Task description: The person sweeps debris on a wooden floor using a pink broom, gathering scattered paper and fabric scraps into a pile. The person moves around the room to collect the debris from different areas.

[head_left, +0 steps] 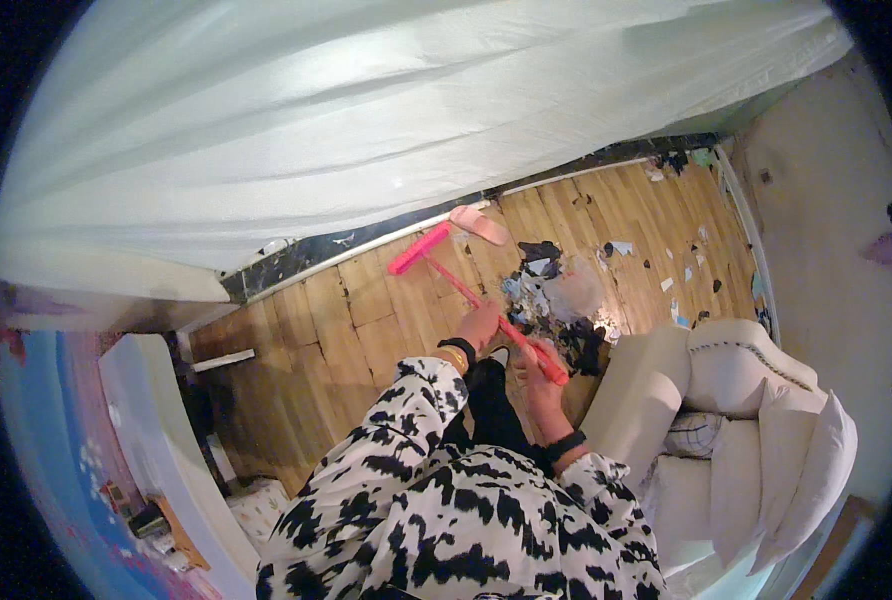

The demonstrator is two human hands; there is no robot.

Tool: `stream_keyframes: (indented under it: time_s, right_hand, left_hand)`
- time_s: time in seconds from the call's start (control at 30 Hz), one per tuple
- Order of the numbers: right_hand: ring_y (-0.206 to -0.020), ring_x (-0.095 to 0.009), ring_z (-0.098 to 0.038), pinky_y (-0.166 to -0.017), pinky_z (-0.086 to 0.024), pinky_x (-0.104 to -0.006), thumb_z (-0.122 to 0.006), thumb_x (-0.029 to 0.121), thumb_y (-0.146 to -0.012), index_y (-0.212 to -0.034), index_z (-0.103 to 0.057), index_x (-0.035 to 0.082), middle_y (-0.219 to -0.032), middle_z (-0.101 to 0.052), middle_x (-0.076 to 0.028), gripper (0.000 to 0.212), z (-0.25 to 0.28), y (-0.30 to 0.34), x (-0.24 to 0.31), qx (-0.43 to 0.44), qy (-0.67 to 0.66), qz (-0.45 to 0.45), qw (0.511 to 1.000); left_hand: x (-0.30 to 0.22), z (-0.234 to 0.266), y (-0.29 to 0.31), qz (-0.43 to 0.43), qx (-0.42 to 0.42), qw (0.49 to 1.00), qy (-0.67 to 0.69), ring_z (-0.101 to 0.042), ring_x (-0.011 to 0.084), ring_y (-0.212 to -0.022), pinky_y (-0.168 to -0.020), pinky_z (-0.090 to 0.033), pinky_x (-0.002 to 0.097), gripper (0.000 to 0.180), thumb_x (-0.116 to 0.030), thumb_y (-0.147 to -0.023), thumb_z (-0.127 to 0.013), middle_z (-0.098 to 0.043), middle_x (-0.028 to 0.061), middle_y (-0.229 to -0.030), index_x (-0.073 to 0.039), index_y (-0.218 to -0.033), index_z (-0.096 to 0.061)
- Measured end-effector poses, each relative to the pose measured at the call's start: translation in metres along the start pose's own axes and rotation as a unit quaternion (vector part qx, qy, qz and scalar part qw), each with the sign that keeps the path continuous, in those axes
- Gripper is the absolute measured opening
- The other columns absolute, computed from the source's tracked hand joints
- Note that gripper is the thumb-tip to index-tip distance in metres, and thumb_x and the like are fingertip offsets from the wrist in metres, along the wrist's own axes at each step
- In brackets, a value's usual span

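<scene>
A pink broom (444,276) slants across the view, its bristled head (419,249) down on the wooden floor near the curtain. My left hand (479,326) is closed around the middle of its handle. Lower on the right, my right hand (540,388) grips the thicker red end of the handle. A pink slipper (479,226) lies just beyond the broom head. To the right of the handle, a pile of litter (531,298) holds dark scraps, paper bits and a crumpled clear plastic bag (574,290).
A cream armchair (656,375) with cushions stands at the right, close to the litter. Loose paper scraps (667,284) dot the floor toward the right wall. A long white curtain (366,110) hangs along the far side. White furniture (161,400) stands at the left.
</scene>
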State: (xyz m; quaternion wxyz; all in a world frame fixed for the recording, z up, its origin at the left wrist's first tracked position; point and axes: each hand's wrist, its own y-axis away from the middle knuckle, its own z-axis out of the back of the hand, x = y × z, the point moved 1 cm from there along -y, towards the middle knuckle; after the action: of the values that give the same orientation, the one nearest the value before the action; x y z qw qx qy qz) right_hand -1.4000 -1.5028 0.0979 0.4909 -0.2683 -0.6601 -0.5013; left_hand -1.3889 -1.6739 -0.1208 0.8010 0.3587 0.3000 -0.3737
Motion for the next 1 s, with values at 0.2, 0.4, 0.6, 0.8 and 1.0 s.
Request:
stream_keyframes:
  time_s: [0.2, 0.4, 0.6, 0.8, 1.0]
  right_hand:
    - [-0.075, -0.010, -0.065, -0.060, -0.049, -0.0225, -0.068, 0.021, -0.095, -0.110, -0.065, 0.004, -0.084, -0.067, -0.003, 0.023, 0.067, 0.045, 0.023, -0.064, -0.015, 0.030, 0.997]
    - [-0.080, -0.014, -0.062, -0.071, -0.050, -0.0274, -0.070, 0.018, -0.092, -0.103, -0.067, 0.002, -0.091, -0.065, -0.005, 0.020, 0.112, 0.103, 0.047, -0.089, 0.165, 0.171, 0.967]
    - [-0.085, -0.018, -0.062, -0.075, -0.049, -0.0324, -0.072, 0.011, -0.086, -0.096, -0.069, 0.003, -0.090, -0.065, -0.008, 0.013, 0.116, 0.148, 0.079, -0.090, 0.205, 0.210, 0.952]
    - [-0.077, -0.021, -0.063, -0.070, -0.050, -0.0324, -0.078, 0.006, -0.080, -0.091, -0.072, 0.003, -0.083, -0.066, -0.009, 0.013, 0.107, 0.121, 0.047, -0.055, 0.106, 0.082, 0.989]
    - [-0.074, -0.024, -0.064, -0.066, -0.051, -0.0328, -0.078, 0.008, -0.078, -0.091, -0.073, 0.004, -0.084, -0.067, -0.011, 0.015, 0.104, 0.053, 0.069, -0.018, 0.179, 0.129, 0.975]
  left_hand:
    - [-0.082, -0.039, 0.041, -0.214, 0.062, 0.973, -0.058, -0.061, 0.0424, -0.093, -0.079, -0.049, 0.0496, 0.011, -0.012, -0.088, -0.054, -0.060, 0.0223, -0.097, -0.004, -0.094, -0.057]
    - [-0.152, -0.037, 0.090, -0.343, 0.169, 0.917, -0.110, -0.063, 0.0410, -0.082, -0.070, -0.051, 0.0510, 0.014, -0.012, -0.081, -0.066, -0.058, 0.0162, -0.089, -0.006, -0.090, -0.056]
    - [-0.171, -0.004, 0.151, -0.296, 0.182, 0.928, -0.133, -0.065, 0.0380, -0.083, -0.066, -0.051, 0.0505, 0.012, -0.017, -0.081, -0.065, -0.062, 0.0126, -0.089, -0.009, -0.086, -0.058]
    - [-0.106, -0.005, 0.148, -0.203, 0.216, 0.945, -0.134, -0.065, 0.0405, -0.081, -0.068, -0.051, 0.0497, 0.015, -0.024, -0.084, -0.066, -0.066, 0.0158, -0.084, -0.010, -0.082, -0.062]
    - [-0.096, -0.014, 0.105, -0.225, 0.208, 0.948, -0.085, -0.062, 0.0390, -0.076, -0.062, -0.047, 0.0458, 0.024, -0.030, -0.086, -0.067, -0.063, 0.0180, -0.080, -0.008, -0.081, -0.059]
